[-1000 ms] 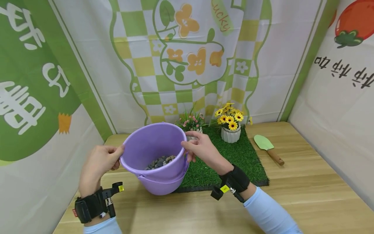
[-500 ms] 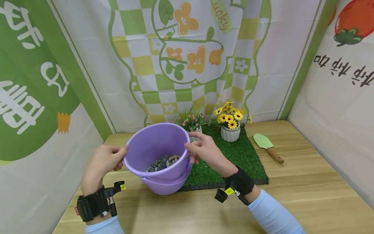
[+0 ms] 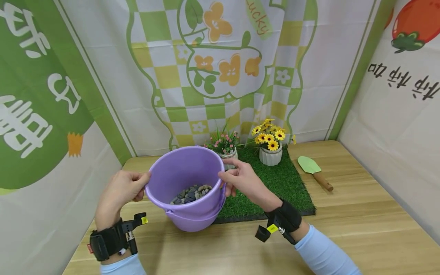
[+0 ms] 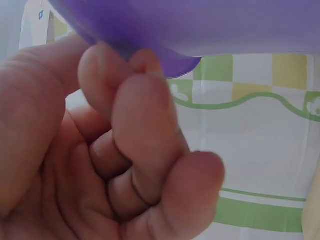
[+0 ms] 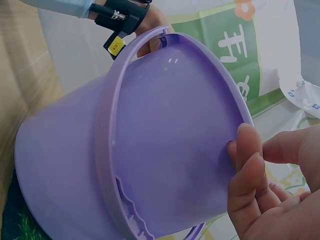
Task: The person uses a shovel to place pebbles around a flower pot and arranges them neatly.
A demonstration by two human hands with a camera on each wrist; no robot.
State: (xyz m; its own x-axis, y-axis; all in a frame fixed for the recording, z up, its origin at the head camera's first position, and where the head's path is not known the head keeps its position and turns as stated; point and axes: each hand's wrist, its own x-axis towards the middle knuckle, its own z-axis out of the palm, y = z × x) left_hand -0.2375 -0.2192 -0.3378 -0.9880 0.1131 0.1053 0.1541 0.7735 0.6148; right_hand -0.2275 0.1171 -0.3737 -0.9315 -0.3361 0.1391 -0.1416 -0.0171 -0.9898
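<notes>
A purple bucket (image 3: pixel 192 222) leans toward me at the left of the table, with grey and tan pebbles (image 3: pixel 191 194) lying at its bottom. My left hand (image 3: pixel 121 191) pinches the rim on the left side. Opposite it, my right hand (image 3: pixel 245 181) grips the rim between thumb and fingers. In the left wrist view, the fingers of the left hand (image 4: pixel 145 130) curl up to the bucket's edge (image 4: pixel 240 30). The right wrist view has the bucket's outer wall (image 5: pixel 170 130) and its handle (image 5: pixel 104 145) hanging against it, with the right hand (image 5: pixel 275 185) at the rim.
Behind the bucket lies a green turf mat (image 3: pixel 275 183) bearing a pot of pink flowers (image 3: pixel 224 145) and a pot of yellow flowers (image 3: pixel 270 156). A green trowel (image 3: pixel 314 170) with a wooden handle lies to the right on the wooden table (image 3: pixel 343 229). Printed cloth walls surround the table.
The bucket has shifted slightly to the right with both hands on its rim, then dipped a little. Somewhat more of the pink flower pot shows behind it.
</notes>
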